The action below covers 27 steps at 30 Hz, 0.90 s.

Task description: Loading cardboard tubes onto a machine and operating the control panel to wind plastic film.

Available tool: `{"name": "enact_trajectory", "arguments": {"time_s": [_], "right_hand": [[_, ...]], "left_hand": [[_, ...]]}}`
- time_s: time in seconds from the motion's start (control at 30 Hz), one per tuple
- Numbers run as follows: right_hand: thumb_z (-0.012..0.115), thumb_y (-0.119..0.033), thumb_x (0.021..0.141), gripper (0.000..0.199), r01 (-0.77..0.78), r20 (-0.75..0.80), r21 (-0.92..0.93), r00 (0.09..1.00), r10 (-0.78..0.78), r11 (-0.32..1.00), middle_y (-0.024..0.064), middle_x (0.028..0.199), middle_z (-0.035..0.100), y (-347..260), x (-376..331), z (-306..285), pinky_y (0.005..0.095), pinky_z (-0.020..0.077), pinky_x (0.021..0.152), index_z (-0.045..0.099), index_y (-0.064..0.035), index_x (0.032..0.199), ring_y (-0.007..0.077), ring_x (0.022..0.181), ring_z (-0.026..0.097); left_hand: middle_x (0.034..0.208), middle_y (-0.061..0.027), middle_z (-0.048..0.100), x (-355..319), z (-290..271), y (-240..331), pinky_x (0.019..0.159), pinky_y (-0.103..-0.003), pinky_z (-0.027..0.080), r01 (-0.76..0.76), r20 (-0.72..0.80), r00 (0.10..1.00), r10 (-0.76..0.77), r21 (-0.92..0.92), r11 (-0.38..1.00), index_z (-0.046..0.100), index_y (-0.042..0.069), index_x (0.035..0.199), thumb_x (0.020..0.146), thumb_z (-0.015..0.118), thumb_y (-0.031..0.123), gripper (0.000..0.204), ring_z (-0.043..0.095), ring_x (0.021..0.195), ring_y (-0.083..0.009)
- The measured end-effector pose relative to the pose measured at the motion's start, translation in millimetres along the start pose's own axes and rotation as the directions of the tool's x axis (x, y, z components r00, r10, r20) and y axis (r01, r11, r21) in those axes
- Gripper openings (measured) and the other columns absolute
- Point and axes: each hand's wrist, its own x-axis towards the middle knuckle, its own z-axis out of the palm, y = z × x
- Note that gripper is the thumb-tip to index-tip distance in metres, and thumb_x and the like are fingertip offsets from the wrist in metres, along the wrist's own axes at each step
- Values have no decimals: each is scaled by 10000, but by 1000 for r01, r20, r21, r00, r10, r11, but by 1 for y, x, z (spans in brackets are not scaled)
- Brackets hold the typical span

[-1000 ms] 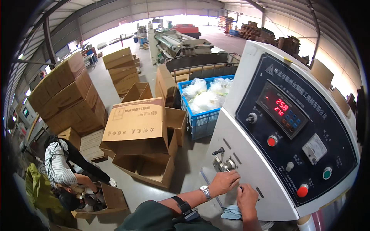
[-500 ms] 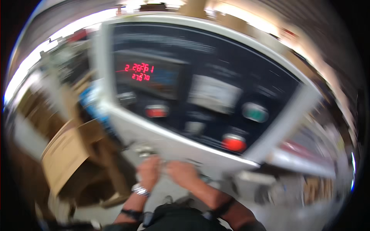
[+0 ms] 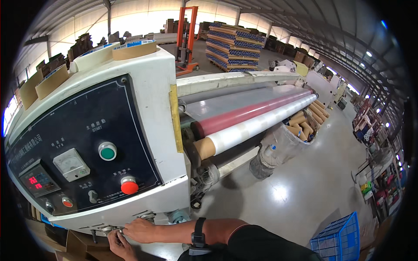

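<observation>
My left hand is closed at the lower front of a white machine housing, its fingertips pinched at small metal knobs. Close beside it my right hand is curled just below another metal knob; what its fingers hold is hidden. Above both hands is a black control panel with a green button, a red stop button, a white meter and a lit red digital display.
A white film roll and a red roller stretch away to the right. Cardboard cores fill a bin beyond a dark bucket. A blue basket stands at lower right. Tape rings rest on the housing.
The view has swung to the right, bringing the rollers and factory floor into sight, and the panel now lies at the left. Both hands are still close together below the panel.
</observation>
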Motion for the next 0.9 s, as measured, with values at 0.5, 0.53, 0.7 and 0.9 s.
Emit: {"name": "enact_trajectory", "arguments": {"time_s": [0.5, 0.53, 0.7, 0.9], "right_hand": [[578, -204, 902, 196, 6, -3, 13, 1000, -6, 1000, 138, 872, 644, -2, 0, -3, 457, 540, 703, 644, -26, 850, 326, 802, 685], [580, -206, 902, 196, 1, 1, 9, 1000, -1, 1000, 137, 872, 643, -2, 0, -4, 457, 540, 702, 644, -29, 850, 324, 801, 685], [578, -179, 881, 171, -4, 9, 23, 1000, 4, 1000, 146, 878, 660, -5, -2, -9, 456, 544, 716, 656, -27, 865, 332, 815, 689], [582, -189, 885, 175, -2, -1, 24, 1000, 2, 1000, 150, 876, 656, -4, -2, -10, 463, 543, 704, 648, -28, 867, 339, 805, 686]], "left_hand": [[887, -133, 599, 4, 3, -8, 638, -334, 474, -15, 38, 999, 17, -53, 998, 629, -35, 933, 936, 576, 56, 106, 595, 740, -259], [882, -124, 595, 4, 3, -7, 615, -320, 462, 25, 50, 999, -22, -55, 998, 629, -34, 929, 935, 577, 52, 101, 587, 721, -241], [877, -114, 591, 5, 3, -4, 574, -302, 433, -36, 15, 999, 37, -49, 998, 630, -33, 923, 931, 581, 38, 86, 567, 688, -216], [881, -127, 604, 4, 2, -5, 591, -324, 453, -7, 23, 1000, 8, -59, 998, 641, -27, 932, 925, 586, 41, 89, 592, 705, -246]]}}
